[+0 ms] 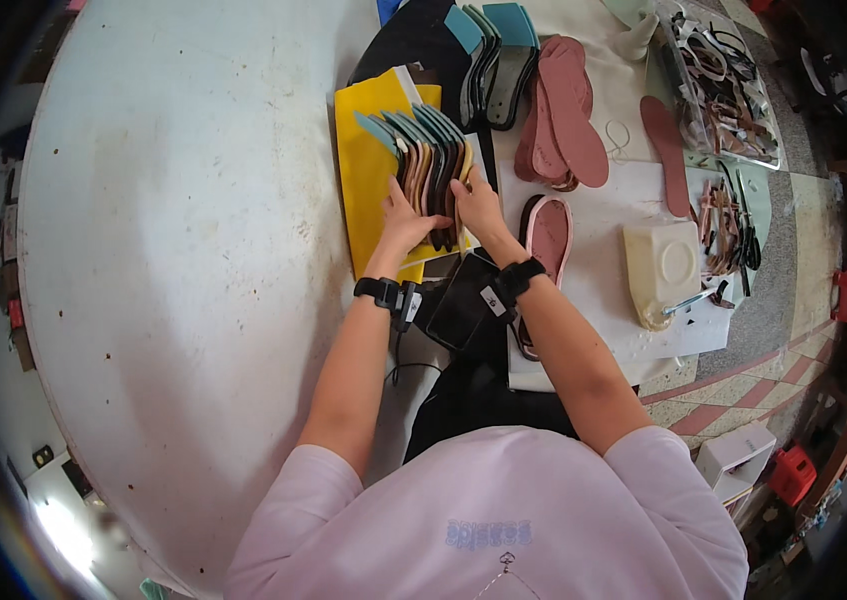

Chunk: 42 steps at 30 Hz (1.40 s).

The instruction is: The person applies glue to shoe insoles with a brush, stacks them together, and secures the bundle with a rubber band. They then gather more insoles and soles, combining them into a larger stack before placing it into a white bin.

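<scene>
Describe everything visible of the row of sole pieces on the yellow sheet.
The row of sole pieces is a bundle of curved pieces on edge, with pale blue-green far ends and cream, tan, brown and dark edges, possibly leathery. It lies over the yellow sheet. The left grip touches its left side, thumb across the near ends; the right grip touches its right side.

This is a footwear workshop, shown by sole pieces (432, 170), reddish insoles (571, 120) and a bin (743, 154) of straps (721, 70).
</scene>
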Tool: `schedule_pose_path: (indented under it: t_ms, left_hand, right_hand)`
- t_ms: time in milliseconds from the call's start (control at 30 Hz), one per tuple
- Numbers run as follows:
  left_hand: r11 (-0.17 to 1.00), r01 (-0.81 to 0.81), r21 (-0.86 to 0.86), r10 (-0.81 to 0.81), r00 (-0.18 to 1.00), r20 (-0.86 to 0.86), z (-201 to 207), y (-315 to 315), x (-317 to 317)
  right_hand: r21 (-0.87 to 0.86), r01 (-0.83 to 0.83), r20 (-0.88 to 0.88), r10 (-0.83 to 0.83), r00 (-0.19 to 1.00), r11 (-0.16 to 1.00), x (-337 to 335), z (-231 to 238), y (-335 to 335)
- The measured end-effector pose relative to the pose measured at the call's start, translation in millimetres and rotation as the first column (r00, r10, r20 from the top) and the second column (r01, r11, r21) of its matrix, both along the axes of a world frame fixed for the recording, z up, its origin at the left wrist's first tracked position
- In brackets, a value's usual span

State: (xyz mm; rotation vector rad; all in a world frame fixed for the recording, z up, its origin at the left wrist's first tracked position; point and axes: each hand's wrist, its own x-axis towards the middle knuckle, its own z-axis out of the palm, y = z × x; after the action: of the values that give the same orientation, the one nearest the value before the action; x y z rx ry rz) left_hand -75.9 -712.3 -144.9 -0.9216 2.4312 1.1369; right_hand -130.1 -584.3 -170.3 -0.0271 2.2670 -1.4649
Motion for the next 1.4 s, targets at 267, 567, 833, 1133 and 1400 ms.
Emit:
schedule_pose_path:
  t_ms: [267,567,833,1133,1400]
  left_hand:
    - [0.999,-0.039,-0.024,0.038,0.999,-0.029,-2.0,4.7,3.9]
    - [0.997,-0.043,-0.070,0.044,0.999,0.014,1.1,10.5,2.6]
    - [0.954,-0.179,0.241,0.218,0.965,-0.143,-18.6,-33.0,3.3]
    - [0.802,-0.408,0.437,0.510,0.848,-0.143,-40.3,-24.0,-1.8]
    - [0.686,-0.371,0.626,0.593,0.783,-0.186,-29.0,1.1,3.4]
  right_hand:
    - [-0.227,0.048,-0.061,-0.063,0.996,0.973,6.6,-14.5,4.5]
    - [-0.090,0.106,-0.177,-0.121,0.977,0.990,8.4,-15.1,2.3]
    - [-0.055,0.144,-0.180,-0.152,0.972,0.988,16.4,3.2,-8.7]
    - [-0.087,0.171,-0.107,-0.179,0.978,0.981,26.3,-5.6,-27.3]
    - [-0.464,0.186,-0.053,-0.237,0.970,0.866,23.3,-4.5,-8.2]
